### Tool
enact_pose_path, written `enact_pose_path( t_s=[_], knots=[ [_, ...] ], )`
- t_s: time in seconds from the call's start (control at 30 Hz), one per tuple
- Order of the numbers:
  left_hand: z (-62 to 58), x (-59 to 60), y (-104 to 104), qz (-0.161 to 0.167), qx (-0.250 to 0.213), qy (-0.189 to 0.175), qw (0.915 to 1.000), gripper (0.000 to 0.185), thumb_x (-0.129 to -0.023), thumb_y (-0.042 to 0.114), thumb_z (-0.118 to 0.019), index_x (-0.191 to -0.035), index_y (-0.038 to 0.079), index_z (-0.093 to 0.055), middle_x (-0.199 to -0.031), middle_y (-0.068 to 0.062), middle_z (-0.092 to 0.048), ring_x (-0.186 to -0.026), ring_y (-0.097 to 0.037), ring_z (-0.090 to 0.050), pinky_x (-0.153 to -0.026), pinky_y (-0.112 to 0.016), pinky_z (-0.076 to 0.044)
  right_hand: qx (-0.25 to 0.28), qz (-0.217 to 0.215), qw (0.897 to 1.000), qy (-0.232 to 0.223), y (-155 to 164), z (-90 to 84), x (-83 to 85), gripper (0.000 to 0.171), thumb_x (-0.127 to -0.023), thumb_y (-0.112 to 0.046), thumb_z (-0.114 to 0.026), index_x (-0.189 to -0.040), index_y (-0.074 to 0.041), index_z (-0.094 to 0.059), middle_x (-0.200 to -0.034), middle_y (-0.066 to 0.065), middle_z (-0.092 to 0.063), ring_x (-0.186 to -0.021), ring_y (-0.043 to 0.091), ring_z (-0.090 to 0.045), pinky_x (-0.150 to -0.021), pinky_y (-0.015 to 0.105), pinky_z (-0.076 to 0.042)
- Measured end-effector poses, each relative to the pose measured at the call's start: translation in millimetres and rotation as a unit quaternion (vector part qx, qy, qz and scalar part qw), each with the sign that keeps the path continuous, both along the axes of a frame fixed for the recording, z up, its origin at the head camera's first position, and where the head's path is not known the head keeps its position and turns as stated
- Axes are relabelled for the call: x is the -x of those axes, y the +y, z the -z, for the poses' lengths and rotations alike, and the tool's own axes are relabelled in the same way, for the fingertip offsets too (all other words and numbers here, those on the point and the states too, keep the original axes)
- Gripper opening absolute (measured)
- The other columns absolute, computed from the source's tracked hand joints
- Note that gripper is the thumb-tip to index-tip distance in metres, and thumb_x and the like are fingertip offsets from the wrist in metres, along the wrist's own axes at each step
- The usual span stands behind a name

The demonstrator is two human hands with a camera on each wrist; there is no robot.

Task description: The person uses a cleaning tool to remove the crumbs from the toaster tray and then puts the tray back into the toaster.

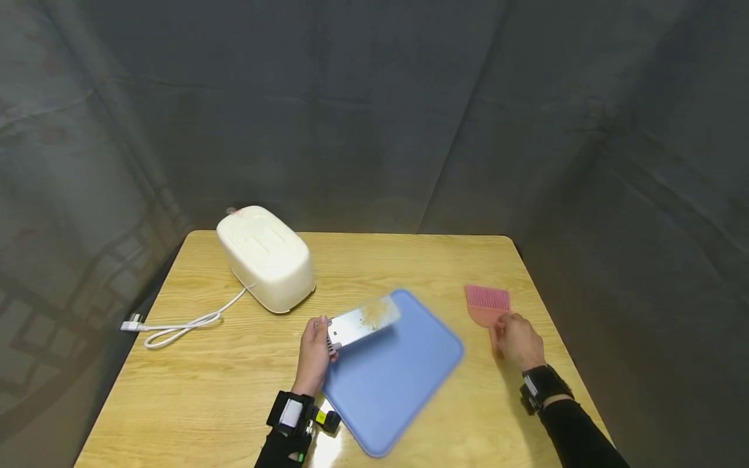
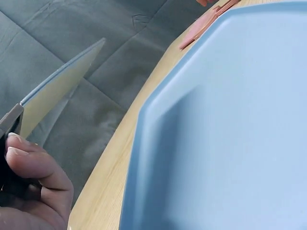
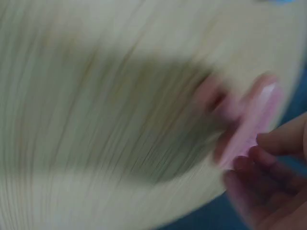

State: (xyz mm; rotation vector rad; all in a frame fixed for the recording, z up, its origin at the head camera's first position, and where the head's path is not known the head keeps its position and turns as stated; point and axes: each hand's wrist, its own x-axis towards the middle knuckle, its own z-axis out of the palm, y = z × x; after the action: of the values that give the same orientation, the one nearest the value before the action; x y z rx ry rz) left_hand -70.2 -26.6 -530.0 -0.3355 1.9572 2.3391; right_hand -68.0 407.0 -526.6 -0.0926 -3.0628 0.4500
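Left hand (image 1: 313, 352) gripping that flat-bladed tool (image 1: 358, 326) above the blue tray (image 1: 404, 377); best held level there. Right hand (image 1: 519, 341) at the pink brush (image 1: 487, 304) on the surface (image 1: 205, 396); pinching or merely touching, I can't tell. A firm hold on the handle (image 1: 495, 340) should steady it.

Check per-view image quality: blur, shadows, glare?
Head: mostly sharp, glare on table beside blue board, blade shadowing the board. Left wrist: dark shadow on the board. Right wrist: heavily blurred, pink brush smeared, broad shadow on table.
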Motion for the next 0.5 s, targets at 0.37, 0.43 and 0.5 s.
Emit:
enact_pose_path(
  t_s=[0.37, 0.43, 0.5],
  knots=[
    [3.0, -0.5, -1, 0.002, 0.001, -0.003, 1.0000, 0.038, -0.112, 0.036, -0.036, -0.103, 0.001, -0.045, -0.072, -0.004, -0.053, -0.049, -0.012, -0.047, -0.041, -0.021, -0.040, -0.136, -0.233, 0.962, 0.044, 37, 33.8, 10.7, 0.051, -0.083, 0.006, -0.076, -0.133, 0.006, -0.062, -0.134, 0.031, -0.059, -0.122, 0.051, -0.056, -0.100, 0.061, -0.047],
    [2.3, 0.4, 1, 0.000, 0.002, -0.004, 1.0000, 0.038, -0.112, 0.037, -0.037, -0.103, 0.001, -0.045, -0.071, -0.004, -0.054, -0.049, -0.012, -0.048, -0.042, -0.021, -0.040, -0.143, -0.238, 0.960, 0.035, 38, 33.6, 12.6, 0.050, -0.085, 0.011, -0.073, -0.133, 0.005, -0.062, -0.133, 0.030, -0.060, -0.120, 0.049, -0.059, -0.098, 0.060, -0.049],
    [2.0, 1.3, 2, -0.001, 0.004, -0.003, 1.0000, 0.039, -0.111, 0.038, -0.038, -0.104, 0.001, -0.046, -0.071, -0.004, -0.054, -0.049, -0.012, -0.048, -0.042, -0.021, -0.040, -0.159, -0.242, 0.956, 0.039, 39, 33.1, 14.5, 0.046, -0.086, 0.013, -0.070, -0.131, 0.002, -0.065, -0.129, 0.027, -0.063, -0.112, 0.046, -0.064, -0.093, 0.057, -0.053]
  ],
)
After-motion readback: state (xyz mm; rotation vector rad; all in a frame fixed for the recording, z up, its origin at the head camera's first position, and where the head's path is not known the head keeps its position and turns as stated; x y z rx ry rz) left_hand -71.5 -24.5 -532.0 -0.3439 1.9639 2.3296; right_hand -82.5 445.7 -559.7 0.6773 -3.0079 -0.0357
